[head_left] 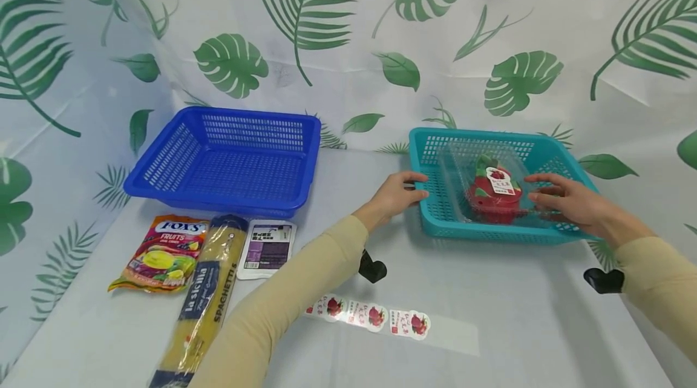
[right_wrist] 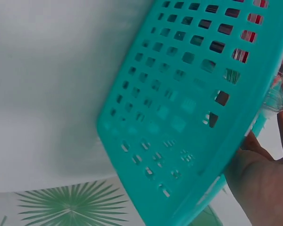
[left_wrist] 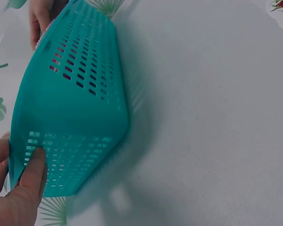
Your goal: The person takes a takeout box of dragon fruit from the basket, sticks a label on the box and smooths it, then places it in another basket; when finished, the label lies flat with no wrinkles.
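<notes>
A teal basket (head_left: 492, 232) stands on the right side of the table. My left hand (head_left: 400, 195) pinches its left rim, the thumb (left_wrist: 34, 172) against the outer wall. Inside lies a clear plastic box (head_left: 456, 179) holding a red dragon fruit (head_left: 484, 189) with green tips. A white label (head_left: 502, 181) with a fruit picture is on the box. My right hand (head_left: 569, 201) reaches over the right rim and holds the box's right end between fingers and thumb. In the right wrist view, the rim partly hides that thumb.
A blue basket (head_left: 229, 197) stands at the back left. Before it lie a candy bag (head_left: 160, 255), a spaghetti packet (head_left: 209, 282) and a white-and-purple packet (head_left: 267, 249). A strip of fruit stickers (head_left: 367, 316) lies near the front. A leaf-patterned cloth (head_left: 337, 82) hangs behind.
</notes>
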### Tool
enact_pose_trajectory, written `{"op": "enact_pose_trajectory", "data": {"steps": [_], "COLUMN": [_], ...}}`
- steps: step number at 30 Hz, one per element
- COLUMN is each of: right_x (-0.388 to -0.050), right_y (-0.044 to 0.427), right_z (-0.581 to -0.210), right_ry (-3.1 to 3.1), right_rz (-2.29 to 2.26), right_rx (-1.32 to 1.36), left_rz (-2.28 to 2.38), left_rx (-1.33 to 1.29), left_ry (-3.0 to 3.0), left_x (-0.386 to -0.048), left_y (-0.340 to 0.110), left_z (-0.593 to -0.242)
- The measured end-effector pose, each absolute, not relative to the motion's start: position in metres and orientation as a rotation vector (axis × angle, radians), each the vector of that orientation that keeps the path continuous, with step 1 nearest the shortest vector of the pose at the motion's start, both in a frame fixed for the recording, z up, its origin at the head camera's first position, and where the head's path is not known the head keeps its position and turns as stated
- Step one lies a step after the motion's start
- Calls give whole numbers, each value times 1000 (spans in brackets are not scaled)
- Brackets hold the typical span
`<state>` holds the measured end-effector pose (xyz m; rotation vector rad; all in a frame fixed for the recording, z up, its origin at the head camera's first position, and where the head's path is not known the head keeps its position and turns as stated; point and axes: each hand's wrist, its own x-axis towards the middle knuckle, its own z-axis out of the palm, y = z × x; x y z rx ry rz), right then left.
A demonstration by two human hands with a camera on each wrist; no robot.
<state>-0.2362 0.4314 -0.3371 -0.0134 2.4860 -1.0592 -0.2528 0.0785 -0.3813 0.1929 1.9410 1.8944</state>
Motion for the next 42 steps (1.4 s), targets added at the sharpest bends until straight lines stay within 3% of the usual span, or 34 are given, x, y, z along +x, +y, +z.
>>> {"op": "enact_pose_trajectory", "data": {"steps": [42], "right_x": [-234], "right_y": [430], "right_z": [-344], "right_ry": [2389], "right_rz": [-1134], "right_rx": [54], "left_rz": [1873], "left_rx": [206], "left_ry": [1966], "left_x": [-253], "left_y": [81], "left_z": [-383]}}
